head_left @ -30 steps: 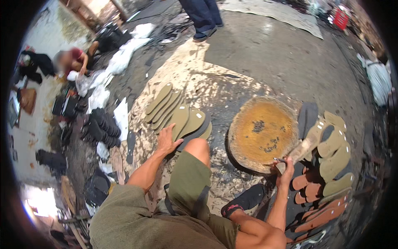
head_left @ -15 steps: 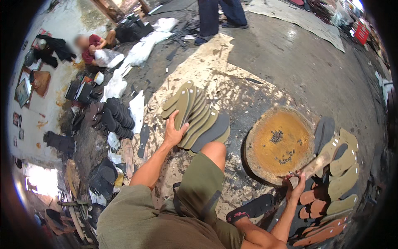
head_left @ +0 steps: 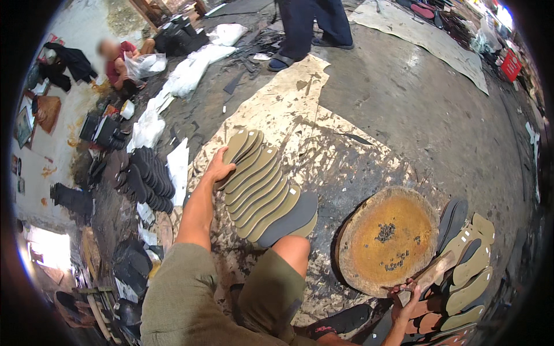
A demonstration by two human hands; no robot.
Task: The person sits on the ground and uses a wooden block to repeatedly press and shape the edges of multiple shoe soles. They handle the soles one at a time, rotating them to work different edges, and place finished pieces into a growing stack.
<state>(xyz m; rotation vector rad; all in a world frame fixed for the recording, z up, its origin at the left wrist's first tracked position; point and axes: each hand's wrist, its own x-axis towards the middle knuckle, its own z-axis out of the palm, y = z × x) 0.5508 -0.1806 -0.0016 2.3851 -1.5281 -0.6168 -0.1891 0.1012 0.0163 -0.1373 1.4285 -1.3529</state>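
Olive shoe soles (head_left: 261, 193) lie fanned in an overlapping row on the ground sheet, with a dark grey sole (head_left: 291, 218) near the end by my knee. My left hand (head_left: 220, 166) is at the row's far left end, its fingers and thumb closed round the edge of the last olive soles (head_left: 235, 144). Beside the round chopping block (head_left: 369, 207), my right hand (head_left: 407, 297) grips a thick wooden club (head_left: 435, 271) by its narrow end. Something small and dark, perhaps metal, shows at those fingers; its kind is unclear.
More olive, grey and brown soles (head_left: 472, 268) lie stacked right of the block. Small dark scraps (head_left: 385, 232) sit on its top. Black soles (head_left: 151, 179) are heaped at left. Someone in dark trousers (head_left: 297, 29) stands ahead; another person (head_left: 118, 66) sits far left.
The olive soles have been spread into a longer, more even fan. My left hand has shifted left to its far end. My right hand still holds the club; the whole view has shifted somewhat.
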